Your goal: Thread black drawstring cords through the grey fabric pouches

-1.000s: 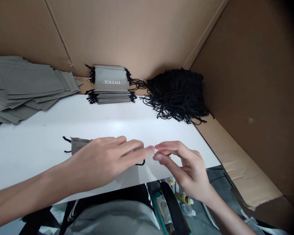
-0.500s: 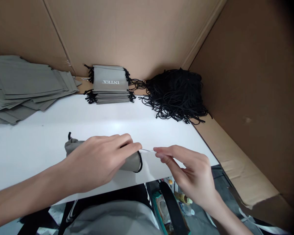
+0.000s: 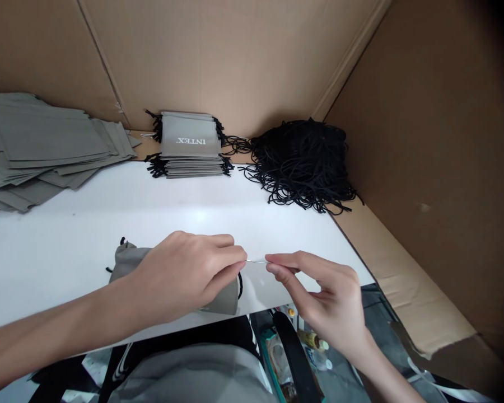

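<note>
The soft, light grey pouch (image 3: 172, 274) lies near the white table's (image 3: 67, 240) near edge, long axis left-right, bunched under the left hand (image 3: 185, 274), whose fingers press its right-hand mouth, while the right hand (image 3: 319, 291) pinches what seems a thin, stiff metal threader (image 3: 257, 261) pointing rightward.

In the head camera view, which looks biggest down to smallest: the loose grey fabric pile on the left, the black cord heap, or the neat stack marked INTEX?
1. Loose grey fabric pile, partly cut off by the frame edge.
2. Black cord heap, close behind it in spread.
3. INTEX stack, clearly smallest.
</note>
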A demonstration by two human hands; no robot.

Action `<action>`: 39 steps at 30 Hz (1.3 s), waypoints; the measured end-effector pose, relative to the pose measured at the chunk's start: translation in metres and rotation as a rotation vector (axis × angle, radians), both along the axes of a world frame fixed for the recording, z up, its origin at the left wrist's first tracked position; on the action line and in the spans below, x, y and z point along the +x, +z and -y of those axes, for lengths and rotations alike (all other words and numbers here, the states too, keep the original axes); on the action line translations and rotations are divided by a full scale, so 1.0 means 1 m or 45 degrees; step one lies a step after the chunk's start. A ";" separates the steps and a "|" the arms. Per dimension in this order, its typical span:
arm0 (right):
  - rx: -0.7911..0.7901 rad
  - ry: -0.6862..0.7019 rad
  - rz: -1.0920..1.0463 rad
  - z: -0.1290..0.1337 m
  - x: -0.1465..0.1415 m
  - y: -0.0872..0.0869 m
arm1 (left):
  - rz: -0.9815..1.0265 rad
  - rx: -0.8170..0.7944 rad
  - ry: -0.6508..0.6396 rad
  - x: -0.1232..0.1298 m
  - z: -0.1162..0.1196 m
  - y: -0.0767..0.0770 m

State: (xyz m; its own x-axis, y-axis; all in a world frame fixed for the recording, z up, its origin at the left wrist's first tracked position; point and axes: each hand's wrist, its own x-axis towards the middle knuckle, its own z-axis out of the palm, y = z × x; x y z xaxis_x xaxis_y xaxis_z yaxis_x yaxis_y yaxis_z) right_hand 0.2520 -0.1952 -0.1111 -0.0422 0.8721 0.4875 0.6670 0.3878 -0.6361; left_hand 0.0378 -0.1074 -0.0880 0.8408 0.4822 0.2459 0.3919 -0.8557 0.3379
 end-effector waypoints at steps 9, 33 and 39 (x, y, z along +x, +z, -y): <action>-0.204 0.026 -0.381 0.004 0.006 -0.008 | 0.092 0.190 -0.036 -0.004 0.003 -0.008; -0.046 0.193 -0.217 0.003 -0.017 -0.002 | 0.182 0.458 -0.208 -0.007 0.013 -0.022; -0.053 0.182 -0.266 0.004 -0.021 -0.004 | 0.209 0.433 -0.222 -0.008 0.013 -0.023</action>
